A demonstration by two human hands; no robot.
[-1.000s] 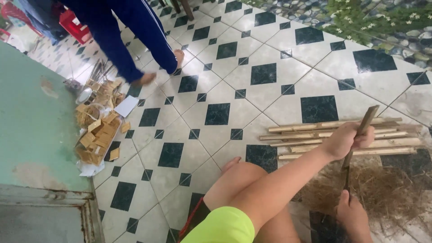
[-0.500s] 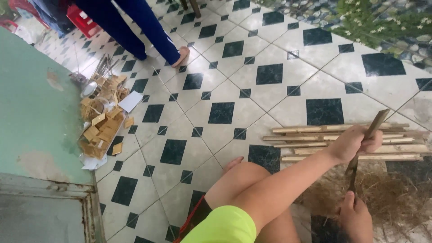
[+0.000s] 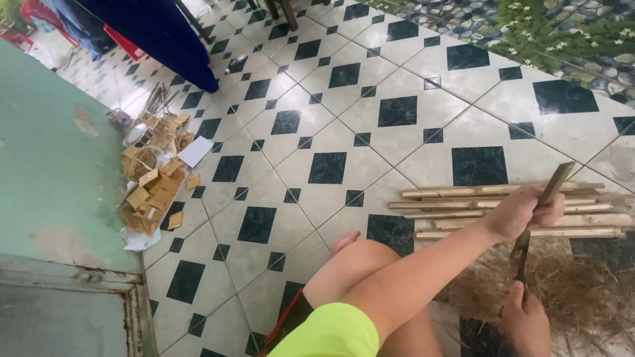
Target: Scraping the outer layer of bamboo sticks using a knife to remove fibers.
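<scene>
Plainly both hands clamp one bamboo strip [image 3: 539, 215]: left hand [image 3: 526, 211] steadies it upright, right hand [image 3: 526, 320] grips low over shavings [image 3: 582, 284].

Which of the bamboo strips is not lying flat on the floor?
The darker bamboo strip gripped in the left hand stands tilted upward. The paler strips behind it all lie flat, side by side, on the tiles.
</scene>
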